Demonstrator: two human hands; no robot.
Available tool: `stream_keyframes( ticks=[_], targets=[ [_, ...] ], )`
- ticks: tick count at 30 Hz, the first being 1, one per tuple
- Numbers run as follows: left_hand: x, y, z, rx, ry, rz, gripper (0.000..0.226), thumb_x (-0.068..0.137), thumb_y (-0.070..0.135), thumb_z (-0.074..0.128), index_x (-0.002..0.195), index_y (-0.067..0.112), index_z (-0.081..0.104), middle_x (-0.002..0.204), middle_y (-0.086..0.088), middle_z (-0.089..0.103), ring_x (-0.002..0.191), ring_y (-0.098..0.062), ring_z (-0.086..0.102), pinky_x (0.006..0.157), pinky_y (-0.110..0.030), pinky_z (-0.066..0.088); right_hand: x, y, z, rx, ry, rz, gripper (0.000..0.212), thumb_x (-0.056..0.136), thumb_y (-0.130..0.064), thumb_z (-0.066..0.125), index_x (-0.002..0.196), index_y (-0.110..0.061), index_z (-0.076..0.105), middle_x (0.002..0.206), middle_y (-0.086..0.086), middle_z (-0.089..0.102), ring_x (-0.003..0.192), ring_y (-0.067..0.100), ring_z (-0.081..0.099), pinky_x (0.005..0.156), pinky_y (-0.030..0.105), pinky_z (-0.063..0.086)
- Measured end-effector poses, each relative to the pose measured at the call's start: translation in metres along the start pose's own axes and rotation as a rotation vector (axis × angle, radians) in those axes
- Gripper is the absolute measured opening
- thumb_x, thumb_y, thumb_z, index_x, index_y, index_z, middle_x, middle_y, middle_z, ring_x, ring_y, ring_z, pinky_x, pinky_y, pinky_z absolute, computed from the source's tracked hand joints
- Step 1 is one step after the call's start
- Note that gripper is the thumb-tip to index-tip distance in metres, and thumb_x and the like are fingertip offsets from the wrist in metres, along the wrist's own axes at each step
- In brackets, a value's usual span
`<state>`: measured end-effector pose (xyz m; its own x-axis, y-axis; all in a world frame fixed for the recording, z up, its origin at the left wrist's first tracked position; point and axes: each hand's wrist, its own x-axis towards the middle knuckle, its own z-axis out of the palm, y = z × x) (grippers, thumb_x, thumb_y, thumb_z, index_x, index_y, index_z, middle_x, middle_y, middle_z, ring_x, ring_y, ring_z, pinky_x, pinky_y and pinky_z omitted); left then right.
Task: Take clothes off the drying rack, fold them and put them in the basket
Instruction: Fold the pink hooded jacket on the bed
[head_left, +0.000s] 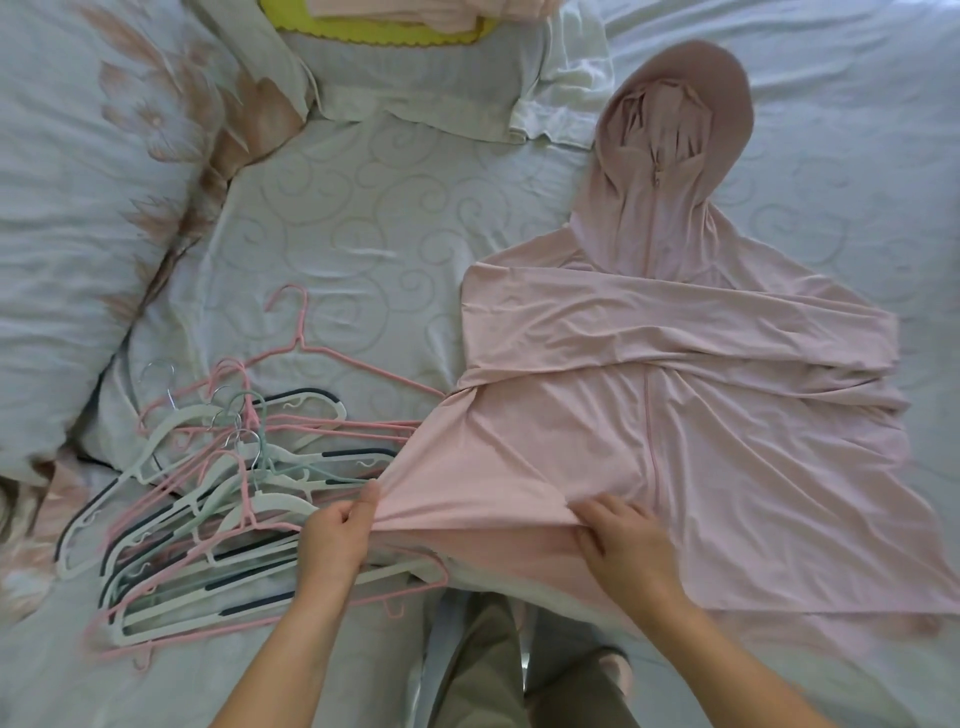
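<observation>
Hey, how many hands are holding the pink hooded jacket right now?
2. The left hand pinches the pink hooded jacket at its near left edge, beside the hangers; the right hand grips the hem nearer the zipper.

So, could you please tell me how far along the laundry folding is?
Done: hangers lie empty in a pile; pink clothes sit in the yellow basket. In hand: left hand and right hand grip the hem of the pink hooded jacket, one sleeve folded across. Left: finishing this fold, then the white garment.
</observation>
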<state>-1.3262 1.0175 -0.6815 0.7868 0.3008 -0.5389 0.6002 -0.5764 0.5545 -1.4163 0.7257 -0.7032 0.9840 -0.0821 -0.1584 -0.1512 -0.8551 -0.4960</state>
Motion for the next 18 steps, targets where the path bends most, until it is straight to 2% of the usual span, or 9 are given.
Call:
stream_keyframes(
  ticks=[2,4,5,7,9,12,14,16,18],
  targets=[
    [0.002,-0.007,-0.008,0.183,0.076,0.033,0.058,0.091,0.050,0.055,0.052,0.013,0.034,0.046,-0.005,0.036,0.048,-0.023,0.035,0.053,-0.032,0.025,-0.011,-0.003,0.008,-0.055,-0.143,-0.139,0.028,0.080,-0.040,0.046,0.090,-0.032,0.070,0.088,-0.012,0.066,0.072,0.011,0.064,0.072,0.026,0.052],
    [0.001,-0.013,-0.011,0.281,0.120,0.017,0.053,0.092,0.046,0.055,0.056,0.009,0.042,0.052,-0.004,0.047,0.052,-0.026,0.044,0.053,-0.033,0.031,-0.023,-0.002,0.017,-0.144,-0.294,-0.204,0.032,0.077,-0.051,0.044,0.095,-0.038,0.068,0.101,-0.011,0.065,0.081,0.008,0.065,0.078,0.029,0.054],
    [0.000,-0.013,-0.010,0.294,0.133,0.011,0.046,0.092,0.044,0.056,0.062,0.010,0.049,0.059,-0.005,0.055,0.058,-0.026,0.050,0.057,-0.034,0.038,-0.028,0.001,0.021,-0.184,-0.314,-0.197,0.036,0.078,-0.054,0.043,0.100,-0.038,0.067,0.109,-0.008,0.065,0.086,0.010,0.065,0.081,0.030,0.053],
    [-0.004,-0.011,-0.002,0.346,0.174,0.037,0.029,0.092,0.038,0.059,0.085,0.010,0.060,0.087,-0.008,0.063,0.078,-0.027,0.057,0.070,-0.038,0.047,-0.035,0.009,0.025,-0.193,-0.254,-0.116,0.042,0.082,-0.052,0.043,0.111,-0.032,0.067,0.122,0.000,0.062,0.096,0.019,0.063,0.090,0.036,0.047],
    [-0.008,-0.008,0.012,0.508,0.200,0.208,0.035,0.088,0.031,0.063,0.113,0.007,0.058,0.116,-0.013,0.058,0.104,-0.030,0.054,0.085,-0.043,0.046,-0.040,0.017,0.023,-0.197,-0.204,-0.001,0.047,0.089,-0.049,0.040,0.127,-0.028,0.058,0.135,0.007,0.055,0.114,0.026,0.054,0.100,0.040,0.034],
    [-0.022,-0.004,0.049,0.772,0.005,0.698,0.060,0.078,0.033,0.071,0.131,0.013,0.052,0.138,-0.012,0.049,0.125,-0.031,0.046,0.100,-0.047,0.042,-0.050,0.037,0.018,-0.283,-0.200,0.082,0.057,0.097,-0.053,0.013,0.143,-0.029,0.038,0.151,0.009,0.038,0.137,0.029,0.032,0.111,0.048,0.023],
    [-0.033,-0.004,0.075,0.930,-0.183,0.972,0.079,0.065,0.041,0.078,0.135,0.021,0.048,0.141,-0.009,0.049,0.129,-0.029,0.045,0.102,-0.047,0.041,-0.058,0.055,0.017,-0.326,-0.244,0.065,0.057,0.098,-0.053,0.011,0.145,-0.030,0.034,0.152,0.010,0.035,0.141,0.030,0.025,0.114,0.049,0.017],
    [-0.039,-0.005,0.094,1.053,-0.320,1.056,0.089,0.052,0.045,0.084,0.132,0.025,0.052,0.138,-0.007,0.054,0.123,-0.028,0.054,0.093,-0.049,0.048,-0.068,0.072,0.014,-0.374,-0.318,0.013,0.054,0.095,-0.053,0.028,0.144,-0.031,0.036,0.149,0.008,0.041,0.140,0.028,0.025,0.115,0.046,0.010],
    [-0.039,-0.005,0.102,1.135,-0.394,1.041,0.090,0.044,0.042,0.087,0.127,0.024,0.057,0.131,-0.008,0.060,0.115,-0.029,0.060,0.079,-0.051,0.054,-0.082,0.086,0.010,-0.406,-0.398,-0.036,0.061,0.085,-0.054,0.039,0.143,-0.033,0.039,0.148,0.003,0.041,0.140,0.025,0.022,0.113,0.044,0.007]
  ],
)
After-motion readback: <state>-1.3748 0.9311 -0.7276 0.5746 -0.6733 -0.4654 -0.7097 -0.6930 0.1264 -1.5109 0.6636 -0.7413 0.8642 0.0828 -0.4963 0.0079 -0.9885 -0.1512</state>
